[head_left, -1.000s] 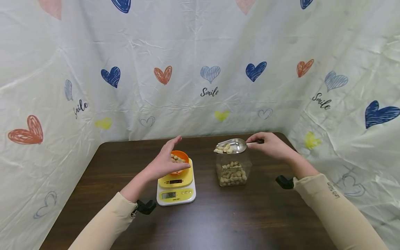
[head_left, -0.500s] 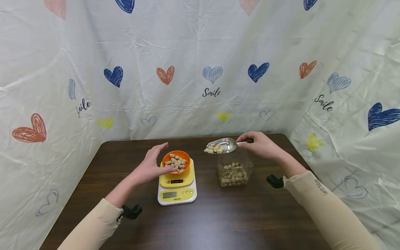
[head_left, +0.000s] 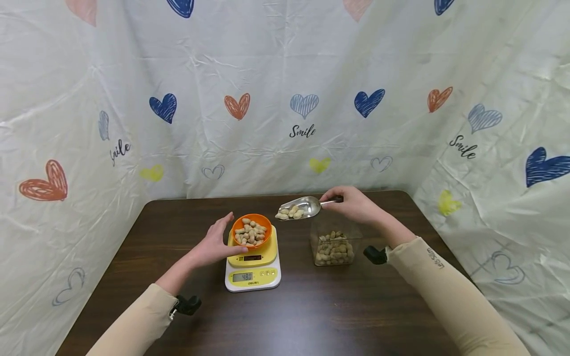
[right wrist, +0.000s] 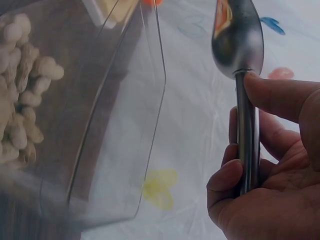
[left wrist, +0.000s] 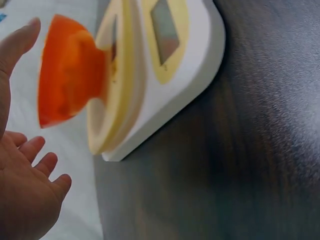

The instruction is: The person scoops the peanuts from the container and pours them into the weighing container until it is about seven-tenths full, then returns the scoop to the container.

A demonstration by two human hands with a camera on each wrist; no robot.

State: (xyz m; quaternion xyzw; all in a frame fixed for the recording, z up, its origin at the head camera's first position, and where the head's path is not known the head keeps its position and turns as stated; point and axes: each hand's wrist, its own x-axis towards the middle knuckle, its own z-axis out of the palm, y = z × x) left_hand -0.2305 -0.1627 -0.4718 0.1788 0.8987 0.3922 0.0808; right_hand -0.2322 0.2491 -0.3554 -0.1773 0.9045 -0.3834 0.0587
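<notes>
A metal scoop (head_left: 307,206) bearing several peanuts (head_left: 290,212) is in the air, level, its tip just right of an orange bowl (head_left: 268,223). My right hand (head_left: 354,203) grips its handle, fingers curled round it and thumb near its neck in the right wrist view. The bowl, with peanuts (head_left: 251,232) in it, sits on a yellow and white kitchen scale (head_left: 253,278) whose display appears to read 48.0. My left hand (head_left: 213,243) is spread at the bowl's left side, thumb and fingers apart; in the left wrist view a gap shows between hand and bowl (left wrist: 70,75).
Right of the scale stands a clear plastic box (head_left: 356,237) partly filled with peanuts (head_left: 334,249). A dark wooden table (head_left: 307,316) bears everything. Behind and beside it hangs a white curtain (head_left: 267,163) printed with hearts.
My right hand has carried the scoop of peanuts leftward, from above the clear box toward the orange bowl. My left hand first drew back left from over the bowl, then stayed nearly still.
</notes>
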